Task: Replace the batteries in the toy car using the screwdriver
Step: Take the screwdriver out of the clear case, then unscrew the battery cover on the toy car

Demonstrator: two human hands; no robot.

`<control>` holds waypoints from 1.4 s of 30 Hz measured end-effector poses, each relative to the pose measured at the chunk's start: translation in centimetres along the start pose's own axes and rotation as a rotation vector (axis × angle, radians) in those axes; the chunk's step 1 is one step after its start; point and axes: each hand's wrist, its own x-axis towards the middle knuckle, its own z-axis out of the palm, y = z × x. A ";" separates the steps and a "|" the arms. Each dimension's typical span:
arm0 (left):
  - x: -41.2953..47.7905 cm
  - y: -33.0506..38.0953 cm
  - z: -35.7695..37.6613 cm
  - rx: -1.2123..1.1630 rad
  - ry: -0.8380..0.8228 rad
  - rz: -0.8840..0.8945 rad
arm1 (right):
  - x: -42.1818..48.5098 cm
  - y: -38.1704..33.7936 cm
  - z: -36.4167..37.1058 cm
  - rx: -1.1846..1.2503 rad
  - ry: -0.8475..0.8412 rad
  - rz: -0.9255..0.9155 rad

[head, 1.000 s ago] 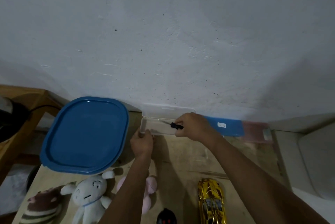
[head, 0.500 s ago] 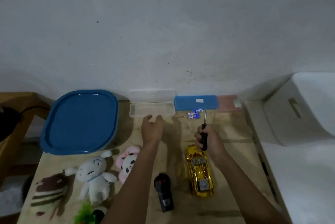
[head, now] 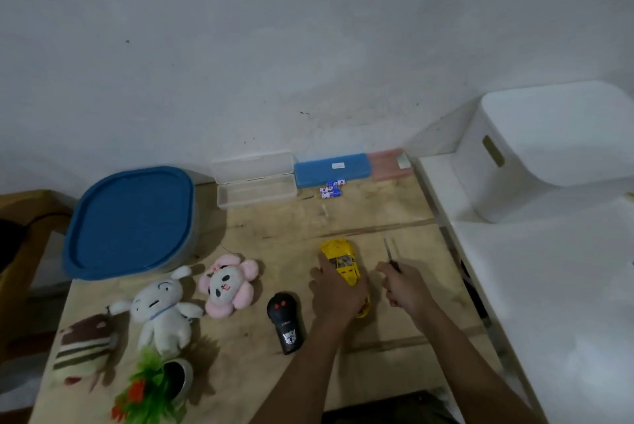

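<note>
Three plush toys (head: pixel 161 314), three cases (head: pixel 255 191), one toy car (head: pixel 341 260), one remote (head: pixel 285 322), one screwdriver (head: pixel 389 253), two hands (head: pixel 338 293)

The left hand (head: pixel 334 289) lies over the rear half of the shiny yellow toy car (head: pixel 341 259); whether its fingers grip, I can't tell. The right hand (head: pixel 406 289) hides the thin dark screwdriver (head: pixel 388 252) handle, and the shaft is blurred. The small blue-and-white batteries (head: pixel 332 189) are too tiny to count. The potted green plastic plant (head: pixel 151 386) runs off the bottom edge.

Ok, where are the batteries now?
Head view: the batteries lie far back on the table, in front of the blue case, right of the clear box.
</note>
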 end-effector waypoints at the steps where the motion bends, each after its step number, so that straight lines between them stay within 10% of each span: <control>1: 0.3 0.1 0.3 -0.002 0.010 -0.011 | 0.3 0.6 -0.1 -0.019 -0.014 -0.009; 20: 0.3 -0.8 -3.1 -0.913 -0.165 -0.217 | 3.7 2.9 -2.4 -0.868 0.283 -0.461; 37: -0.5 0.9 -4.5 -1.354 -0.328 -0.108 | 5.4 1.9 -3.6 -0.783 0.070 -0.319; 42: 0.4 1.0 -4.8 -1.268 -0.278 -0.047 | 3.8 -0.7 -3.7 -0.309 -0.014 -0.356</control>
